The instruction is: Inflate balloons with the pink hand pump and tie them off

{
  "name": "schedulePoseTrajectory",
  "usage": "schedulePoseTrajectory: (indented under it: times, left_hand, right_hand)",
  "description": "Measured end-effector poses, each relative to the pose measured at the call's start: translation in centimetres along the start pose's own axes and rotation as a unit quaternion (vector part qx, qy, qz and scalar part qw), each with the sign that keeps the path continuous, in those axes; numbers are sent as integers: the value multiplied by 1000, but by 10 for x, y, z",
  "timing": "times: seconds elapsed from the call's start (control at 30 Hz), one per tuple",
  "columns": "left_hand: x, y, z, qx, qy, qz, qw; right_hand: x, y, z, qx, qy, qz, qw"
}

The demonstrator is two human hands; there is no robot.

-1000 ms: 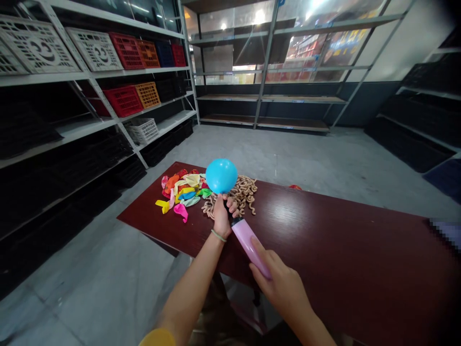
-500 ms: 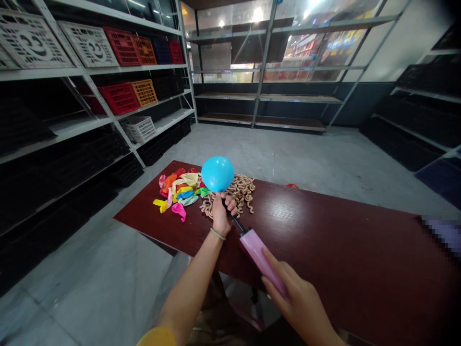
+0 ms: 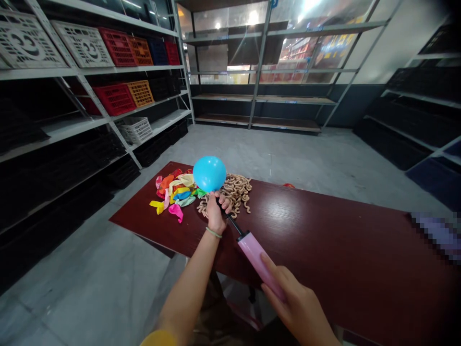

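Note:
A round, blown-up blue balloon [image 3: 209,173] stands above my left hand [image 3: 218,214], its neck at my thumb and fingers. That hand is closed around the black end of a hand balloon pump [image 3: 260,263]. A bare stretch of black rod shows between my left hand and the pump's pink barrel. My right hand [image 3: 297,303] is wrapped around the lower part of the barrel. Just left of the balloon lies a heap of limp coloured balloons [image 3: 176,190]. Behind my left hand is a pile of curly tan pieces [image 3: 238,192]. The balloon's neck is mostly hidden by my fingers.
The dark red table [image 3: 306,240] stretches to the right, with a blurred purple thing [image 3: 437,235] at its far right. Shelving with white, red and orange crates [image 3: 115,98] stands on the left. More metal racks [image 3: 257,98] line the back.
The view has shifted a little, so the hands and balloon sit slightly further left. Slightly more black rod shows between the pink barrel and my left hand. Both grips are unchanged.

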State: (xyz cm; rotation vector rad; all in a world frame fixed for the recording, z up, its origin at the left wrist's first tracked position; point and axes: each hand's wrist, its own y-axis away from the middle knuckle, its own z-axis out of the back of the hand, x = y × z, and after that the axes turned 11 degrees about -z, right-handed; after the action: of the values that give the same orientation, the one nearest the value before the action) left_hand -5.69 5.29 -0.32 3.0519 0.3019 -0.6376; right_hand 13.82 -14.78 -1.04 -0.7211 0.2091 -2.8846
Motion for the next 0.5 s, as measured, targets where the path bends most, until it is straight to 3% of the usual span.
schedulePoseTrajectory:
  times: [0.1,0.37,0.5]
  left_hand:
    - [1,0,0,-4,0,-2,1000]
    - [2,2,2,-4,-23,18,1000]
    - [0,2,2,12,-22,24,999]
  right_hand:
    - [-1,-2,0,-5,20,-1,1000]
    - [27,-53,-17,-35,95,-15,995]
    - [27,-45,-17,-26,90,3,996]
